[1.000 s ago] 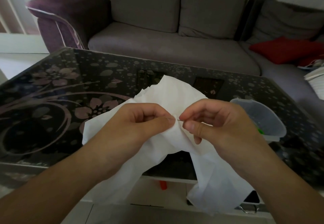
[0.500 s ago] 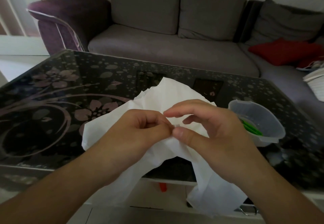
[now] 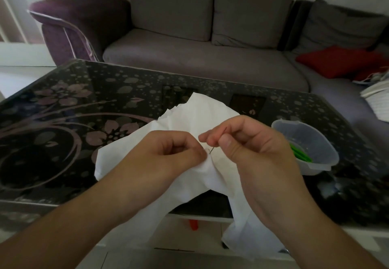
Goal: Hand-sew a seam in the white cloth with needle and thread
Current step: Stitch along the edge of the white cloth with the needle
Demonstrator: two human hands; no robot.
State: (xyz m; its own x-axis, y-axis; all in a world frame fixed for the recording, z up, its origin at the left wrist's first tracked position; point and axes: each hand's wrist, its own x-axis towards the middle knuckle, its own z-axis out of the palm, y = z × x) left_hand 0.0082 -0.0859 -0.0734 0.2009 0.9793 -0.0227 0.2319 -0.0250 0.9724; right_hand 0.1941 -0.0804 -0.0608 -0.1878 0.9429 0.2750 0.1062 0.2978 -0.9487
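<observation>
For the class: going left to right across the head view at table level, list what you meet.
Floral glass table → left hand → needle → right hand → clear plastic container holding green items.

Single head-worn wide-angle view, facing forward and down.

Camera sits above the person's forearms, close over both hands: left hand (image 3: 168, 153), right hand (image 3: 252, 148), at frame centre. Beyond them the glass table (image 3: 63, 121) fills mid-frame; the grey sofa (image 3: 200, 64) runs along the top. Edges bend from lens distortion. No second view.
</observation>
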